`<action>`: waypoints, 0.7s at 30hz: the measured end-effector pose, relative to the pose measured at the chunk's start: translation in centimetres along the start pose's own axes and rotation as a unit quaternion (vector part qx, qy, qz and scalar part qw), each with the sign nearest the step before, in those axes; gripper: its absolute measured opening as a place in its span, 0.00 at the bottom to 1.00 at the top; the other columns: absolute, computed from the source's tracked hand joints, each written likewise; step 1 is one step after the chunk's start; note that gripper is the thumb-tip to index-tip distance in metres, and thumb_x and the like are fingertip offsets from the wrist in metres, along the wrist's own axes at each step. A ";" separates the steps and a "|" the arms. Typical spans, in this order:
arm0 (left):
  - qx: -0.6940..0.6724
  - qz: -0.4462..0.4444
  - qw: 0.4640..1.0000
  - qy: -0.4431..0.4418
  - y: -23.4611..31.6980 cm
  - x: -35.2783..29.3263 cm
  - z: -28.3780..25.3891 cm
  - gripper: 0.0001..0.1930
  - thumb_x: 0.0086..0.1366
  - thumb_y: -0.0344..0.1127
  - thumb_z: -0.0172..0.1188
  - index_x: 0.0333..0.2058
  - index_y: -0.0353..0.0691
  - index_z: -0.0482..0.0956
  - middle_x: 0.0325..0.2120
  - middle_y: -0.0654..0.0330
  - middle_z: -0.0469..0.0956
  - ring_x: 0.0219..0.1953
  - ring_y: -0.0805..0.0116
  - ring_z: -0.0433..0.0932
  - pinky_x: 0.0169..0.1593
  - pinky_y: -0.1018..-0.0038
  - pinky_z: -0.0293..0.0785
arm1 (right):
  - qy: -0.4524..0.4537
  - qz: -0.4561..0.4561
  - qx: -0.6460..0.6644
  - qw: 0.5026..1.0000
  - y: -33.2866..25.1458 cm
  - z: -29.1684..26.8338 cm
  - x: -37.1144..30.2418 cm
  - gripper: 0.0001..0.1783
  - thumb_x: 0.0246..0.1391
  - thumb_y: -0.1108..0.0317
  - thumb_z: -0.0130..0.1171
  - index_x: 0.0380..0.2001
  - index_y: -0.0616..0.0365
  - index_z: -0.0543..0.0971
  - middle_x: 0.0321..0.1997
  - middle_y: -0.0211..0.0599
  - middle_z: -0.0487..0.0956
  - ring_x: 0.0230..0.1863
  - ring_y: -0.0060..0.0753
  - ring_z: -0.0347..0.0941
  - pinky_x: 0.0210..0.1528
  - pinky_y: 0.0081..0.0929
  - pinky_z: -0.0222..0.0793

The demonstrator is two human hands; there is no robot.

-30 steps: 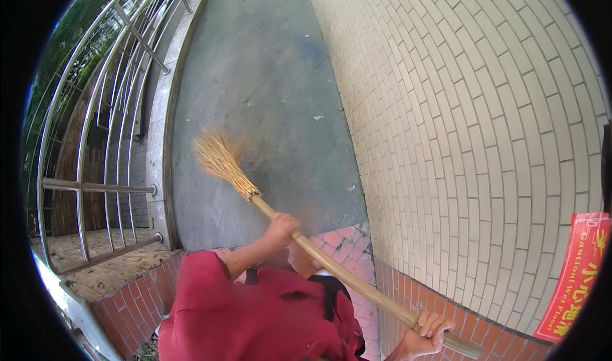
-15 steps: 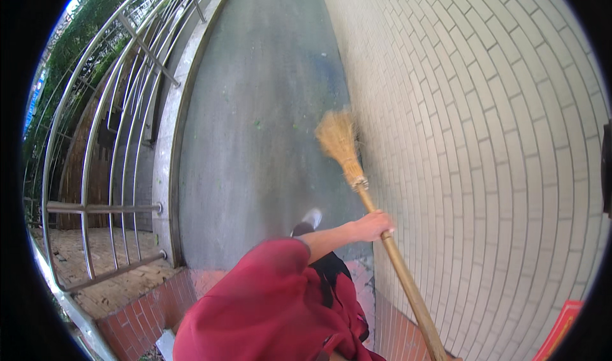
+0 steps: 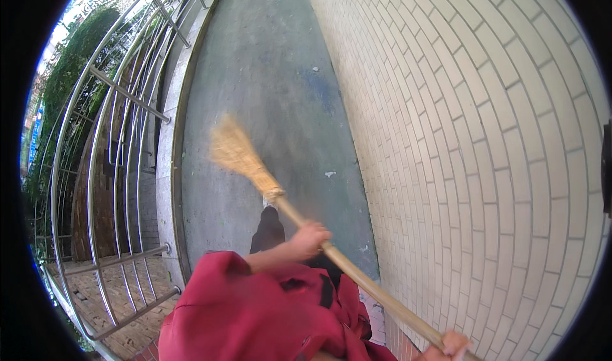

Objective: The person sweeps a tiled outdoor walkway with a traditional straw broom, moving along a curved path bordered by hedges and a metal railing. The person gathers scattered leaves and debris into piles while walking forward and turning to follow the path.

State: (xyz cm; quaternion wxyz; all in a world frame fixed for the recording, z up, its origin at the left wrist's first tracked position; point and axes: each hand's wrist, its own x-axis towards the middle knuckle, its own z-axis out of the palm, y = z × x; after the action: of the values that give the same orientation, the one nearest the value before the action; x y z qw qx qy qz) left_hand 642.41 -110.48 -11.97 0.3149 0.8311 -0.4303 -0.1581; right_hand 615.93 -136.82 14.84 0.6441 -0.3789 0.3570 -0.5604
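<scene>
Seemingly, the broom point(image 3: 349, 265) slants through both blurred grips point(image 3: 310, 238) point(image 3: 454, 344).

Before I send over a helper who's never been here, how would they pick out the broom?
Between the metal railing and the cream brick wall runs a grey walkway. Over its near part slants the broom, gripped in the left hand and right hand. Unlike the shiny railing, its pale wooden handle ends in a straw-coloured fan of bristles.

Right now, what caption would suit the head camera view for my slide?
Left hand and right hand grip a broom over a grey path between railing and wall.
</scene>
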 end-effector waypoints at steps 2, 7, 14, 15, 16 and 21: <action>-0.023 0.060 0.997 0.038 1.2 6.1 0.3 0.10 0.44 0.29 0.64 0.27 0.46 0.74 0.26 0.61 0.74 0.39 0.58 0.76 0.44 0.63 0.66 | -0.022 -0.131 -0.015 0.991 -2.7 1.2 -1.3 0.21 0.58 0.60 0.51 0.12 0.43 0.59 0.12 0.23 0.55 0.16 0.22 0.51 0.23 0.26 0.47; -0.099 0.180 0.978 -0.020 -2.8 18.8 0.6 0.07 0.48 0.27 0.62 0.29 0.44 0.76 0.29 0.59 0.76 0.41 0.57 0.76 0.47 0.61 0.67 | -0.113 -0.316 -0.023 0.942 -1.4 8.3 -5.6 0.19 0.58 0.66 0.49 0.13 0.44 0.60 0.12 0.21 0.52 0.15 0.22 0.52 0.22 0.26 0.50; -0.073 -0.008 0.996 -0.044 -26.8 8.1 -7.0 0.09 0.42 0.28 0.64 0.24 0.45 0.75 0.26 0.57 0.75 0.37 0.51 0.75 0.41 0.56 0.70 | -0.100 -0.218 -0.159 0.958 19.1 23.6 -10.0 0.10 0.52 0.71 0.56 0.24 0.47 0.65 0.15 0.21 0.57 0.14 0.16 0.50 0.17 0.22 0.42; -0.086 -0.024 0.996 0.002 -30.2 5.7 -9.1 0.09 0.41 0.28 0.65 0.22 0.44 0.74 0.25 0.57 0.75 0.35 0.50 0.75 0.38 0.56 0.70 | -0.146 -0.116 -0.068 0.980 21.8 25.1 -10.6 0.10 0.53 0.71 0.55 0.24 0.47 0.65 0.15 0.21 0.57 0.14 0.16 0.50 0.18 0.22 0.42; -0.051 -0.095 0.992 -0.068 -32.9 3.9 -11.2 0.11 0.45 0.27 0.63 0.30 0.47 0.80 0.30 0.58 0.79 0.41 0.51 0.75 0.44 0.56 0.69 | -0.214 -0.016 0.054 0.975 24.1 26.4 -10.9 0.10 0.53 0.71 0.55 0.23 0.47 0.65 0.15 0.21 0.57 0.15 0.16 0.50 0.19 0.22 0.42; 0.026 -0.067 0.997 -0.038 -35.7 5.5 -18.9 0.05 0.46 0.31 0.63 0.23 0.47 0.76 0.27 0.61 0.77 0.39 0.57 0.77 0.44 0.61 0.66 | -0.104 0.051 0.049 0.992 25.9 30.0 -10.2 0.10 0.53 0.72 0.56 0.24 0.48 0.65 0.15 0.21 0.58 0.15 0.15 0.50 0.19 0.21 0.44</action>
State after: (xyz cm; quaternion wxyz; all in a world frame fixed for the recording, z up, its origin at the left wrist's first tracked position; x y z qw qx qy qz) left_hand 677.64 -92.29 -21.25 0.2654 0.8594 -0.3895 -0.1985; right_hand 652.92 -121.89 5.95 0.7232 -0.3843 0.2791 -0.5014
